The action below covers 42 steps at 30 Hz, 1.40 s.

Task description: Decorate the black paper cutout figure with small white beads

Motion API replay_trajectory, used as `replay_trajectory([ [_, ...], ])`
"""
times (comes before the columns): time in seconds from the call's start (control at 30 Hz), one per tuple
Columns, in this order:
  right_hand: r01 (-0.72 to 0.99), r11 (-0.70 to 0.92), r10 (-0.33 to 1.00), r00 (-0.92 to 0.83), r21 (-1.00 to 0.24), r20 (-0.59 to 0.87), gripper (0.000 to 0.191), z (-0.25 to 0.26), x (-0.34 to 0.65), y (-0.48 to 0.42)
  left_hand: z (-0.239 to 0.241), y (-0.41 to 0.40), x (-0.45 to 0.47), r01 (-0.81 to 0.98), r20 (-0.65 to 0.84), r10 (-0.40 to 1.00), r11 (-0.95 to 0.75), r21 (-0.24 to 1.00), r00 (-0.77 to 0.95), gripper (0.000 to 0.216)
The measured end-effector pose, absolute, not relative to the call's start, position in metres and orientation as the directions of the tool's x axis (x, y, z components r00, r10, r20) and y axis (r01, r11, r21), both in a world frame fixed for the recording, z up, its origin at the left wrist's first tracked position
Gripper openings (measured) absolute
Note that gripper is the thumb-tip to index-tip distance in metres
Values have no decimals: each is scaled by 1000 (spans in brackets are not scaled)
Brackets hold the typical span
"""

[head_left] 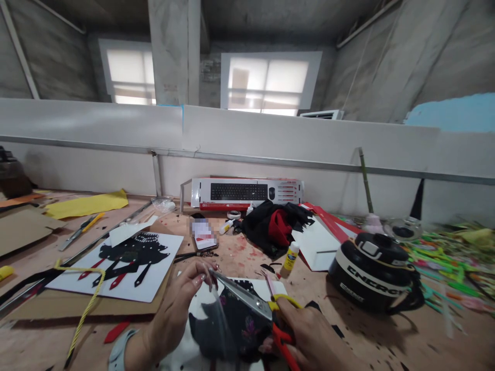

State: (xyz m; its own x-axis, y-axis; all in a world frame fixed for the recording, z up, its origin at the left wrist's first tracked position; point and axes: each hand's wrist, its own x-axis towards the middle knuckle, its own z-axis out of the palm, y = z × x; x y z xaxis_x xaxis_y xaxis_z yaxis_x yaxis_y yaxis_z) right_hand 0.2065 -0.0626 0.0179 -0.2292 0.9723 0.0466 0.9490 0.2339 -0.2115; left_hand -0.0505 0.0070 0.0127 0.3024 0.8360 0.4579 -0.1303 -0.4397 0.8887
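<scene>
My right hand (309,337) grips scissors (251,301) with red and yellow handles, the blades pointing up and left. My left hand (181,304) pinches the top edge of a clear plastic film (220,322), right where the blade tips (216,275) meet it. Under both hands lies a white sheet with a black paper cutout (240,324) glued on it.
A white card with a black and red cutout (124,260) and a yellow cord (87,304) lies at left. A glue stick (291,256), a phone (203,234), black and red cloth (274,226), a boxed keyboard (247,193) and a black jug (373,278) surround the work area. Paper scraps litter the right side.
</scene>
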Motion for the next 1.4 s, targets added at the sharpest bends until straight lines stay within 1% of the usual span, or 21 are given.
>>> replay_trajectory([
  [0.1,930,231,972,-236,-287,17,27,22,205,-63,14,11,-48,-243,463,830,-401,883,311,27],
  [0.2,918,251,968,-248,-306,49,25,25,204,-63,17,11,-45,-271,457,841,-386,882,290,26],
  [0.3,919,270,962,-267,-288,51,21,28,203,-65,18,9,-43,-289,463,841,-387,876,279,27],
  [0.43,935,229,972,-235,-270,9,19,33,200,-67,17,6,-43,-304,460,847,-380,874,266,28],
  [0.6,935,248,969,-240,-252,64,25,24,202,-65,16,7,-42,-329,442,856,-350,877,267,30],
  [0.8,940,278,959,-259,-199,117,20,6,209,-61,13,10,-44,-312,440,848,-350,883,295,29],
  [0.93,936,301,946,-268,-184,184,18,8,209,-62,12,10,-45,-291,441,846,-360,886,298,28],
  [1.0,937,300,946,-269,-181,180,17,13,208,-63,13,9,-45,-291,458,841,-379,879,288,27],
  [1.1,941,293,952,-272,-169,137,17,19,206,-64,14,9,-45,-277,470,839,-398,874,275,28],
  [1.2,949,273,960,-259,-154,106,19,17,207,-64,13,10,-45,-308,443,852,-358,882,279,28],
  [1.3,946,289,951,-266,-148,158,19,7,210,-63,13,9,-43,-397,400,869,-271,877,291,28],
  [1.4,941,298,947,-270,-161,176,20,1,213,-62,15,8,-42,-412,390,878,-258,874,279,26],
])
